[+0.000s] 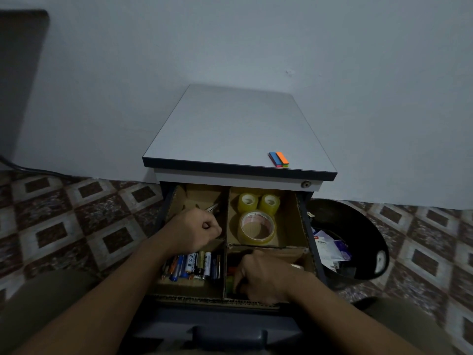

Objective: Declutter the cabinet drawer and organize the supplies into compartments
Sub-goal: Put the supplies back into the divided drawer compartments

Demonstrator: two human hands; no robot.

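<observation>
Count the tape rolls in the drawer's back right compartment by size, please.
Small tape rolls: 2
Large tape roll: 1
Total: 3

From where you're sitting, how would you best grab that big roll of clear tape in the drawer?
Come straight down from above. The big tape roll lies almost flat, hole up, so put a thumb in the hole and fingers outside its near rim. The cardboard dividers and two small rolls crowd its sides.
</observation>
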